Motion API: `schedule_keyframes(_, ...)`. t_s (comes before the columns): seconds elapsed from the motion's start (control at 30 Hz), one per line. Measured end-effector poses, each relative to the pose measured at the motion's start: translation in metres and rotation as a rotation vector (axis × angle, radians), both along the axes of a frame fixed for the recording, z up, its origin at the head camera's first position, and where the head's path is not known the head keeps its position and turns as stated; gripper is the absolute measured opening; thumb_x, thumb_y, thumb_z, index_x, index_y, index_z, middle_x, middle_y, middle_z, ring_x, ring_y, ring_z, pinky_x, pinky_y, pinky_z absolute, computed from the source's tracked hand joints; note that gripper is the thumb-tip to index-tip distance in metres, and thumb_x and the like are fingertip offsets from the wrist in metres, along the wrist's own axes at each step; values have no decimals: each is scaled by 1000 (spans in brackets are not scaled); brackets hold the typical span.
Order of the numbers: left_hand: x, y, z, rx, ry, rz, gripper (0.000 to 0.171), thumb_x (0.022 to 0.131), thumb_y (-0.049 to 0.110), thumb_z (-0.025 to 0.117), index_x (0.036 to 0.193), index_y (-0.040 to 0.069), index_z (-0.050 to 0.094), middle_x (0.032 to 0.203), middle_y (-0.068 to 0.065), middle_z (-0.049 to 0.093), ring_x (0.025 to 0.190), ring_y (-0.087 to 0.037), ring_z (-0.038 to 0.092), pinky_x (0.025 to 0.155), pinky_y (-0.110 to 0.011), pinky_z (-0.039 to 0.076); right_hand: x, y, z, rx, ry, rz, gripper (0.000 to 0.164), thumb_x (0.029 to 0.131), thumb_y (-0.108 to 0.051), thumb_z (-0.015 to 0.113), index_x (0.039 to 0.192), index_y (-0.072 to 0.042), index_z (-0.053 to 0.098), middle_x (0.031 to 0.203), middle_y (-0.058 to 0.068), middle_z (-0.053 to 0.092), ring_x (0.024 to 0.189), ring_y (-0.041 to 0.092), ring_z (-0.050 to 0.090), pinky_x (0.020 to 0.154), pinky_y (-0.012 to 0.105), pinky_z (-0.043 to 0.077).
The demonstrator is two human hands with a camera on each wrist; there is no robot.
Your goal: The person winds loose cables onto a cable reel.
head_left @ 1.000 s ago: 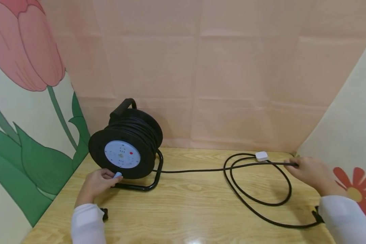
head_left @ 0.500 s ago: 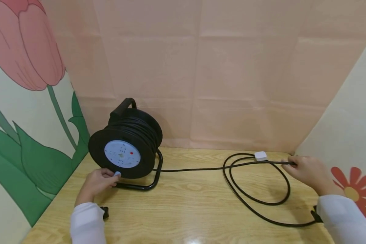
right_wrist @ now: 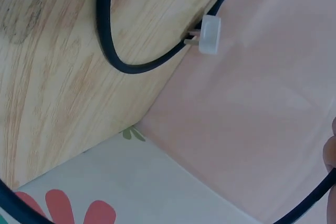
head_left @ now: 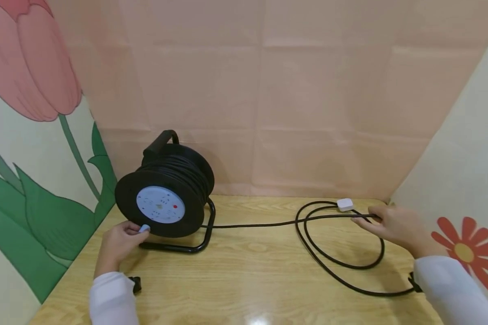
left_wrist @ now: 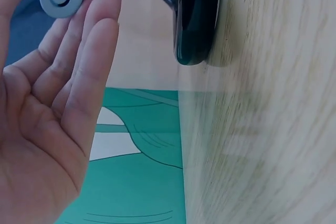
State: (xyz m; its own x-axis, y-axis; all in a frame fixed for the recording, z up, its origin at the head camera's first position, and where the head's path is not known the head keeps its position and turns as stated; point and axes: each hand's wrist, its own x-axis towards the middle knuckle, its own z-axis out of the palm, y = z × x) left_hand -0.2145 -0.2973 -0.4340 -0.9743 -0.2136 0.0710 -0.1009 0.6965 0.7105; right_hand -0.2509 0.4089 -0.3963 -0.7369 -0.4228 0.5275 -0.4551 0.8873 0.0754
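A black cable reel (head_left: 126, 198) with a pale blue socket face stands at the left of the head view on a tubular frame (head_left: 206, 237). My left hand (head_left: 115, 246) pinches the blue-grey crank knob (head_left: 144, 228) low on the reel's front; up close, the left wrist view shows the knob's round end (left_wrist: 52, 4) above the palm. From the reel a black cable (head_left: 248, 225) runs right, nearly straight, to my right hand (head_left: 402, 228), which grips it above the table. Loose loops of cable end in a white plug (head_left: 344, 205) near the back edge.
The wood-grain table (head_left: 244, 275) meets a pink backdrop (head_left: 260, 135) behind and flower-patterned panels on both sides. Part of the loose cable passes under the right forearm (head_left: 451, 280). A carrying handle (head_left: 160, 142) tops the reel.
The crank knob and my left hand have shifted slightly left against the reel. My right hand has moved left toward the reel, still holding the cable. The head view has shifted slightly.
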Motion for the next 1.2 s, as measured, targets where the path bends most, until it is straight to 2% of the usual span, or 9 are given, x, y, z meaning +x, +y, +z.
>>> schedule_keyframes(0.1, 0, -1, -1, -6, 30, 27, 44, 85, 48, 76, 93, 5, 69, 87, -6, 69, 82, -23, 60, 66, -33, 48, -2, -4, 0, 4, -32, -11, 48, 86, -44, 77, 66, -26, 37, 54, -16, 22, 45, 0, 19, 45, 23, 18)
schedule_keyframes(0.23, 1, -2, -3, 25, 76, 54, 45, 85, 48, 77, 94, 5, 70, 86, -5, 70, 80, -20, 61, 66, -32, 49, -5, -4, -3, 14, -3, 23, 46, 86, -37, 78, 67, -25, 38, 57, -16, 23, 47, -2, 15, 45, 22, 16)
schedule_keyframes(0.4, 2, -3, -4, 98, 95, 107, 45, 85, 45, 78, 99, 4, 71, 89, -6, 71, 80, -18, 62, 66, -29, 49, -9, -6, -7, 18, 60, 77, 44, 83, -34, 80, 69, -26, 40, 59, -18, 25, 48, -3, 16, 45, 22, 16)
schedule_keyframes(0.63, 3, -4, -1, 165, 136, 201, 44, 84, 44, 79, 102, 4, 73, 91, -6, 72, 79, -13, 61, 64, -25, 48, -13, -6, -9, 37, 165, 150, 43, 91, -51, 68, 70, -28, 39, 61, -22, 23, 51, -9, 12, 43, 20, 16)
schedule_keyframes(0.77, 4, -4, 3, 193, 165, 260, 45, 83, 47, 79, 101, 7, 74, 91, -3, 73, 77, -7, 60, 63, -21, 47, -14, -8, -8, 40, 175, 168, 43, 92, -54, 65, 70, -28, 40, 61, -23, 23, 52, -10, 11, 43, 19, 16)
schedule_keyframes(0.97, 3, -3, 5, 250, 200, 330, 46, 80, 48, 82, 100, 7, 75, 86, 3, 73, 74, -1, 60, 61, -19, 47, -16, -13, -9, 44, 160, 168, 46, 91, -56, 66, 70, -27, 38, 60, -21, 23, 50, -5, 16, 44, 20, 15)
schedule_keyframes(1.2, 1, -1, 6, 394, 227, 367, 44, 81, 40, 84, 101, 2, 71, 75, 12, 69, 67, 1, 62, 60, -17, 48, -14, -19, -14, 59, 102, 85, 45, 85, -48, 77, 68, -30, 38, 62, -20, 28, 49, -2, 23, 43, 21, 18)
